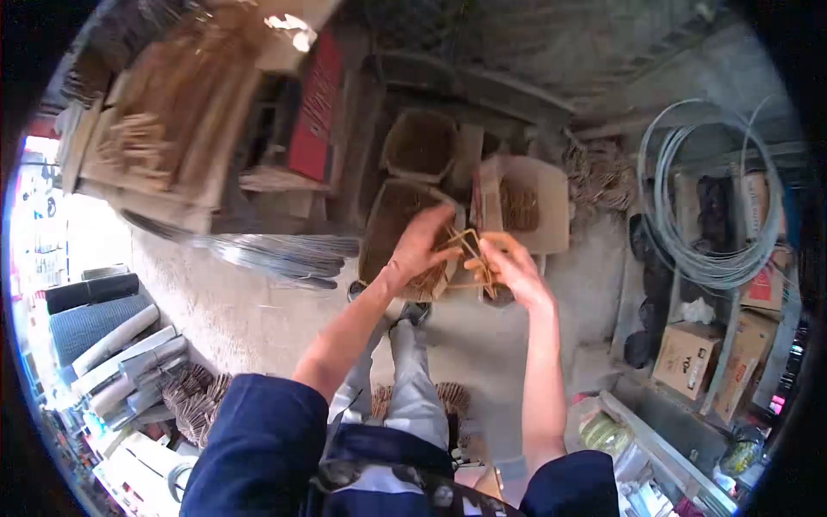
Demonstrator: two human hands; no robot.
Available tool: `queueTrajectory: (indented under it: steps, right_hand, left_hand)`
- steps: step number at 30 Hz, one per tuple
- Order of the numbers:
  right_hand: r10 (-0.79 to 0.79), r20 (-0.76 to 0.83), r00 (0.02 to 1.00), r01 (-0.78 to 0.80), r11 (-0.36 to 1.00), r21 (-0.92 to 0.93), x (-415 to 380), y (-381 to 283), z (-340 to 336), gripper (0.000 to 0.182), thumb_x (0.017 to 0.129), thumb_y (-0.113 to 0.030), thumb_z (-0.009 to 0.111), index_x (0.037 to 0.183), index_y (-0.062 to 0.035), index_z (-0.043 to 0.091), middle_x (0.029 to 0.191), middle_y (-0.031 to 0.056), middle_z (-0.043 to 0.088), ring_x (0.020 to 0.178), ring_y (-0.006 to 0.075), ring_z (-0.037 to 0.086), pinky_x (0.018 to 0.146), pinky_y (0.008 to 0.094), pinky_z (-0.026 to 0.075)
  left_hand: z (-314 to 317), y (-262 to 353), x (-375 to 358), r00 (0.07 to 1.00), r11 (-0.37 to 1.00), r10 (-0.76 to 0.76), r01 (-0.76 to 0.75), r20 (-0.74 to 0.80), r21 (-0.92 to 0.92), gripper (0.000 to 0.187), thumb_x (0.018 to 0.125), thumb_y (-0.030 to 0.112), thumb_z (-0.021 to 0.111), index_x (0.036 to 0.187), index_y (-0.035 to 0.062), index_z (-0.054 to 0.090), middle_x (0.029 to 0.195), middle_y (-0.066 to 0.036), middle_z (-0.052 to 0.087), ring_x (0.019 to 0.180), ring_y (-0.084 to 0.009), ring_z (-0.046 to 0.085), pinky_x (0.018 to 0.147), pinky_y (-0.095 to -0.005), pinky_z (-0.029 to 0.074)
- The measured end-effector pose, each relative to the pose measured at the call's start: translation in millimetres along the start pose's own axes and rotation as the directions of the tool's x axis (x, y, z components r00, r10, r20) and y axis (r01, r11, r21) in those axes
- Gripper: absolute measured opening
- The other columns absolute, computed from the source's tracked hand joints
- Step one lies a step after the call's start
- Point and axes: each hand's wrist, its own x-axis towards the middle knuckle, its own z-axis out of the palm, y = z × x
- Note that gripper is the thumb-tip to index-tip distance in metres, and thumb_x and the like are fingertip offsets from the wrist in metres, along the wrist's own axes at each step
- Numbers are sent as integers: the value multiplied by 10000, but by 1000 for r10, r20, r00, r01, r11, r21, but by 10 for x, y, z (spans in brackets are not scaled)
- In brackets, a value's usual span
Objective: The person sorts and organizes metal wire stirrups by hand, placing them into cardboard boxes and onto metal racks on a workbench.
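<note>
the right hand (514,269) has its grip closed on bent wire (469,234) above the bins; whether the left hand (415,246) grips it, i cannot tell. similar pieces (519,205) already lie binned; how many remain is unclear.

Bare floor (593,274) beside open carton (554,207)

Shiny smooth metal wire coils (719,274), matt brown cardboard boxes (682,358), glossy red panel (317,112), rough-looking grey floor (215,302).
</note>
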Motion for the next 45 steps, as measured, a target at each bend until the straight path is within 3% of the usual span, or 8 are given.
queueTrajectory:
  steps: [2,8,20,23,27,34,38,45]
  right_hand:
    - [-75,64,995,77,996,-34,-369,-375,94,371,873,-264,549,1124,-8,454,826,118,622,647,148,598,597,268,500]
    - [-154,132,979,175,972,-158,-1604,-1592,363,350,888,-324,499,1147,-94,452,909,147,629,736,167,616,657,291,484]
    - [-427,284,858,474,872,-120,-2354,-2311,1006,460,905,-380,438,1181,-14,393,938,185,600,845,214,596,761,320,461]
    - [-602,214,769,610,792,33,-2282,-2245,1143,704,868,-601,263,1207,6,369,1017,212,574,963,266,554,905,381,375]
    - [-693,224,685,664,721,198,-1910,-2173,1471,788,834,-667,193,1175,1,435,1104,194,539,1104,279,468,986,388,294]
    - [-880,219,421,890,448,89,-1373,-2547,2954,590,892,-497,371,1220,-7,375,1192,176,471,1153,265,430,997,394,301]
    - [-840,142,524,851,524,-41,-1035,-2767,3736,388,905,-199,476,1227,-20,355,1133,134,516,1041,214,524,899,342,416]
    - [-749,141,647,743,662,104,-289,-2774,4691,344,898,-260,495,1144,-25,444,971,83,583,869,153,590,725,279,490]
  left_hand:
    - [-312,486,209,923,957,291,-283,251,-70,524,736,213,667,1179,30,455,1128,-169,516,1069,-342,477,914,-412,384]
    - [-1035,1771,540,800,800,599,-599,1,-26,342,728,60,602,1061,44,527,1060,-121,573,978,-304,550,830,-383,462]
    - [-2229,2757,569,676,675,731,-695,-95,245,429,658,26,621,1079,65,544,961,-84,622,918,-241,600,746,-332,511]
    - [-2615,2882,603,647,667,742,-687,-174,290,328,747,91,602,1071,79,547,882,-80,638,751,-227,636,594,-313,528]
    - [-3349,3033,701,769,811,585,-553,-257,190,256,808,128,562,1054,65,539,772,-151,625,669,-282,626,536,-355,505]
    - [-4728,2625,973,826,885,461,-402,-325,233,206,800,143,563,970,29,544,706,-193,599,693,-349,603,566,-406,483]
    - [-5401,2196,1057,844,935,354,-305,-404,181,186,781,129,573,922,8,565,728,-196,608,720,-339,613,621,-396,492]
    - [-6220,1188,1110,913,970,105,-7,-394,242,288,753,176,624,951,-33,607,830,-192,633,786,-278,631,723,-343,494]
